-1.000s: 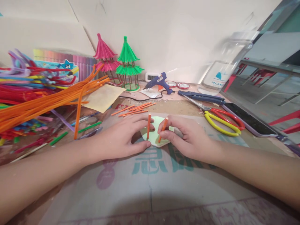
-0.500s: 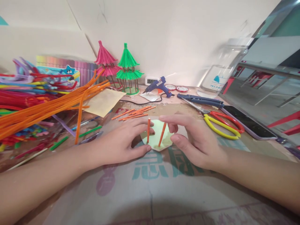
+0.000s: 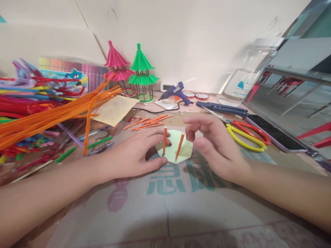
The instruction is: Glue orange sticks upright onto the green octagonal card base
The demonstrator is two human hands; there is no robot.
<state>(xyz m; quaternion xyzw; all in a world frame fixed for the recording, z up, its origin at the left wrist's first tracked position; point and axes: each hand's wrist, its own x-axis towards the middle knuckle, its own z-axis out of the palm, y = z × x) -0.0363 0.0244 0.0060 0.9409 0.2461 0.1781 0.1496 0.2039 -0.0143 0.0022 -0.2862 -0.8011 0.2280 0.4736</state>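
The right hand (image 3: pixel 214 144) has let go of the right orange stick (image 3: pixel 179 146) and drawn back, its fingers loose and empty. This stick now stands alone on the pale green paper base (image 3: pixel 185 152), leaning a little to the right, so it seems to hold by itself. The left hand (image 3: pixel 134 155) stays flat and open on the bench (image 3: pixel 165 206), with its fingertips at the base's edge, around the upright left orange stick (image 3: pixel 164 140).
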